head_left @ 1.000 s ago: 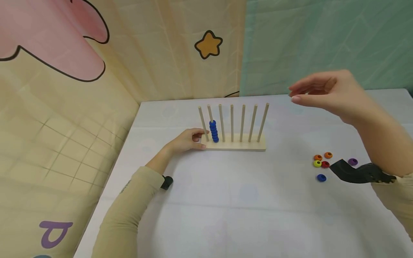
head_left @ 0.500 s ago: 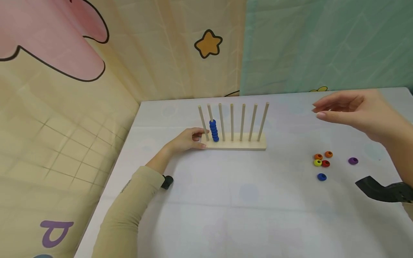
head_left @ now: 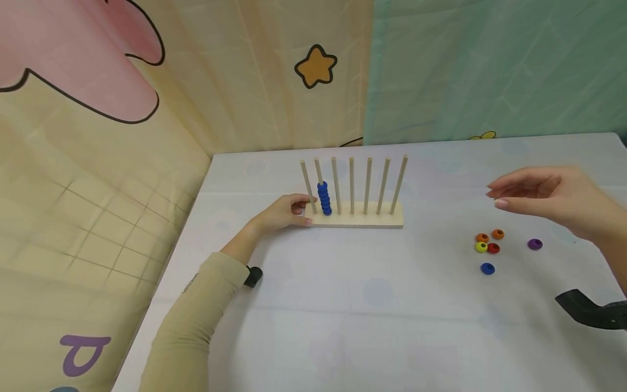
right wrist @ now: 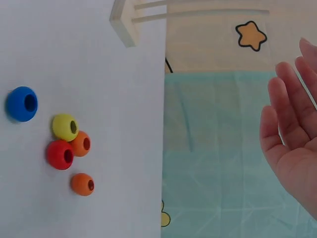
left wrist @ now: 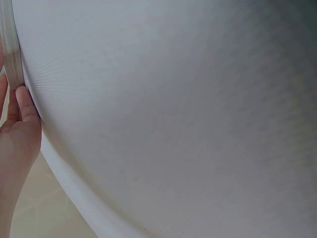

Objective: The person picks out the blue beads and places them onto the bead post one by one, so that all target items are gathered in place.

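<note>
A wooden peg stand [head_left: 360,219] with several upright pegs stands toward the back of the table. Blue beads [head_left: 324,199] are stacked on its second peg from the left. My left hand [head_left: 281,213] grips the left end of the base, thumb at the front edge; the left wrist view shows its fingers around the wood [left wrist: 14,59]. Above and behind the loose beads, my right hand [head_left: 548,196] hovers with relaxed fingers and nothing in it. Near it lie two orange beads [head_left: 498,234], a yellow bead [head_left: 481,247], a red bead [head_left: 493,248], a blue bead [head_left: 487,268] and a purple bead [head_left: 535,244].
A white cloth covers the table [head_left: 343,326]. Printed curtains [head_left: 269,81] hang along its back and left side. A dark strap end [head_left: 590,309] sticks out from my right wrist, low over the table.
My right hand has moved right and then down toward the loose beads, away from the peg stand. The left hand stays on the base, and the beads lie where they were.
</note>
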`<act>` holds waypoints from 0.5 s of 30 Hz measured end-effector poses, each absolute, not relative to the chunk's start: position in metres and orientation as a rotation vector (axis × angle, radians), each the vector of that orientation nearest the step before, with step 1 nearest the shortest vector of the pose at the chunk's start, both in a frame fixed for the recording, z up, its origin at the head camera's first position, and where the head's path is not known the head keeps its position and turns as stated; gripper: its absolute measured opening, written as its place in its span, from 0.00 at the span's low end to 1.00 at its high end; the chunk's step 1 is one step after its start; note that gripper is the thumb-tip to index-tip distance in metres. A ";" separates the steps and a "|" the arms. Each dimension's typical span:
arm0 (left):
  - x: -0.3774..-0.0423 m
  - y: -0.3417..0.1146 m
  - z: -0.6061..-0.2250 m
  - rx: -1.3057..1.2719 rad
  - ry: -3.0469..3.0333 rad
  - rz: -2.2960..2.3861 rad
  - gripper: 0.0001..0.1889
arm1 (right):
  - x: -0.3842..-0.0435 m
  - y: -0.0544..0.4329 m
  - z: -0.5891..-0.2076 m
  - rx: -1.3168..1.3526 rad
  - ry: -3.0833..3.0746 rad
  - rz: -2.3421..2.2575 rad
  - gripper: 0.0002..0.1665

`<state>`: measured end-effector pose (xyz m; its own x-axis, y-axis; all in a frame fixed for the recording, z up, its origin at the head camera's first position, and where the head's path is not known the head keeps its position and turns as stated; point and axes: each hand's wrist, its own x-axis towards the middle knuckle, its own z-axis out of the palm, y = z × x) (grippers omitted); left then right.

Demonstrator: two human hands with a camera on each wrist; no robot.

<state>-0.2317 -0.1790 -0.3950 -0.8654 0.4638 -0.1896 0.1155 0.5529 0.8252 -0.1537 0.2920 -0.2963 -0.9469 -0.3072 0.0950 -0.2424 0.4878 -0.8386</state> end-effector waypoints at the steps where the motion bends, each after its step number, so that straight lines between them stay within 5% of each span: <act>1: -0.232 -0.179 -0.395 0.471 2.404 1.239 0.31 | -0.153 0.293 -0.300 -0.487 2.644 -1.465 0.16; 15: -0.228 -0.177 -0.391 0.472 2.398 1.265 0.31 | -0.137 0.318 -0.357 -0.446 2.521 -1.412 0.15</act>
<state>-0.2279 -0.1774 -0.3910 -0.8686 0.4621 -0.1791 0.1130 0.5365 0.8363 -0.1373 0.3178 -0.3565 -0.9303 -0.3646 -0.0408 -0.1556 0.4928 -0.8561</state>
